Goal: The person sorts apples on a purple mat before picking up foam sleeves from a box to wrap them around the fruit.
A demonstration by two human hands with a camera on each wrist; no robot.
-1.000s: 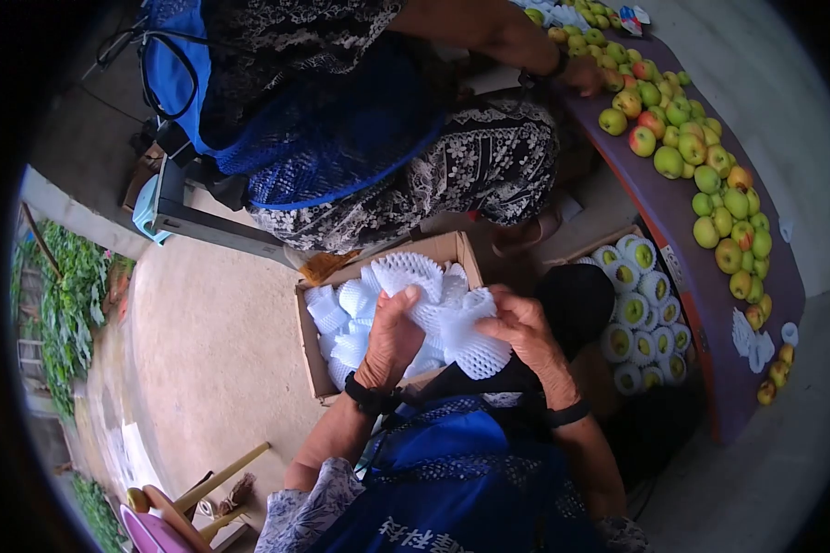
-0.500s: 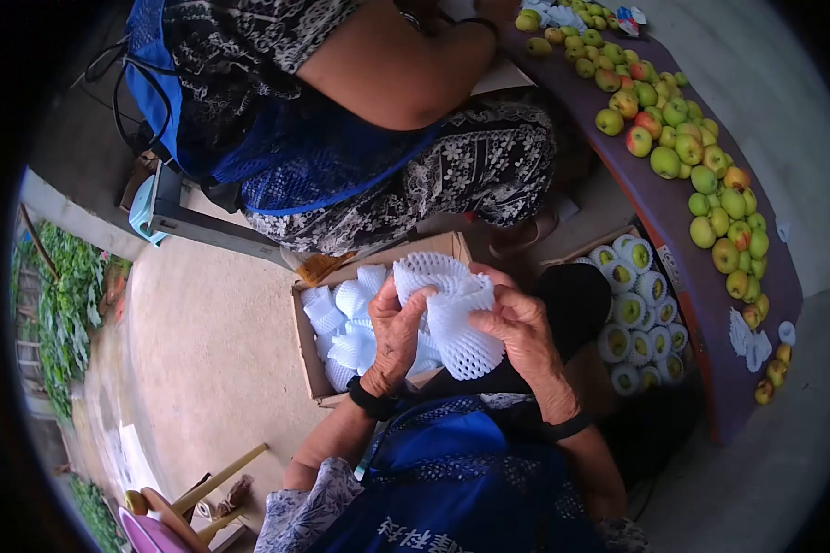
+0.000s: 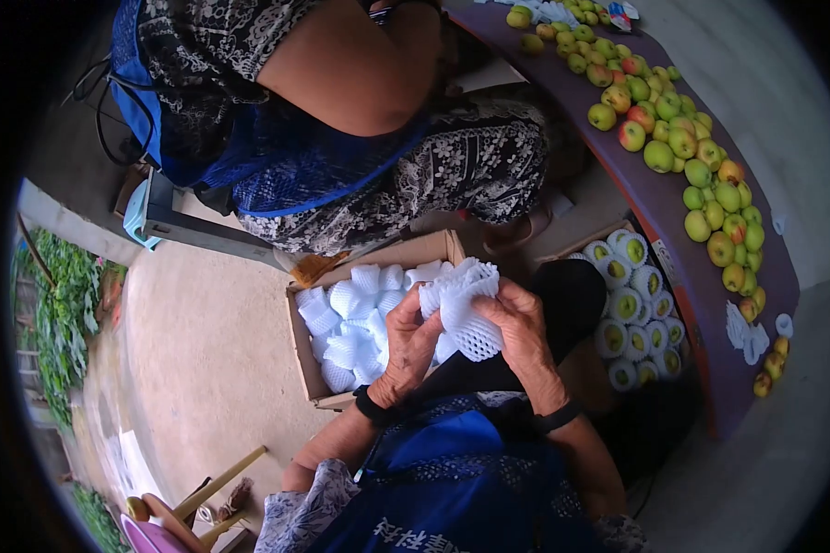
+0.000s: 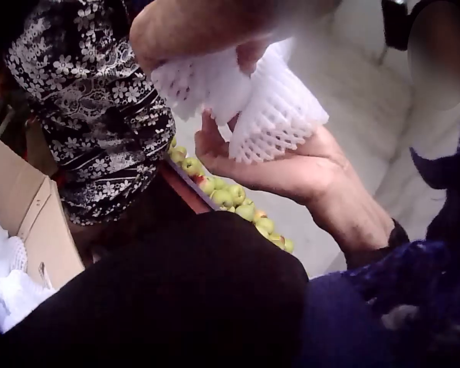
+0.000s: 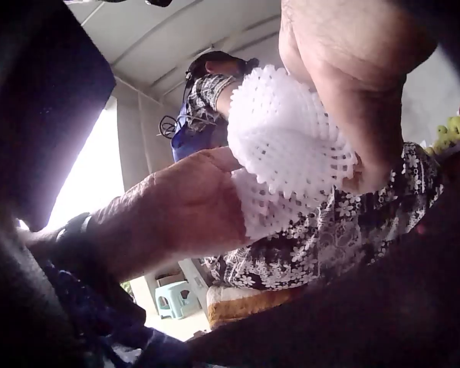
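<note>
A white foam net sleeve [image 3: 467,309] is held between both hands above the right edge of a cardboard box [image 3: 304,364]. The left hand [image 3: 409,348] pinches its left side with thumb and fingers; the right hand [image 3: 518,336] grips its right side. In the left wrist view the netting [image 4: 280,111] flares out over the right palm [image 4: 299,172]. The right wrist view shows the foam net [image 5: 284,134] between the left hand [image 5: 176,203] and the right hand [image 5: 360,84]. Many white foam nets [image 3: 346,300] fill the box.
Right of the knees stands a box of foam-wrapped apples [image 3: 625,304]. A long purple-topped table [image 3: 650,198] bears many loose apples [image 3: 682,141] and some foam nets [image 3: 742,332]. Another person [image 3: 341,83] sits across. A stool [image 5: 174,299] stands behind.
The hands have drawn closer together, and the foam between them is more bunched and folded. The other person's arm has drawn back from the apples toward the left.
</note>
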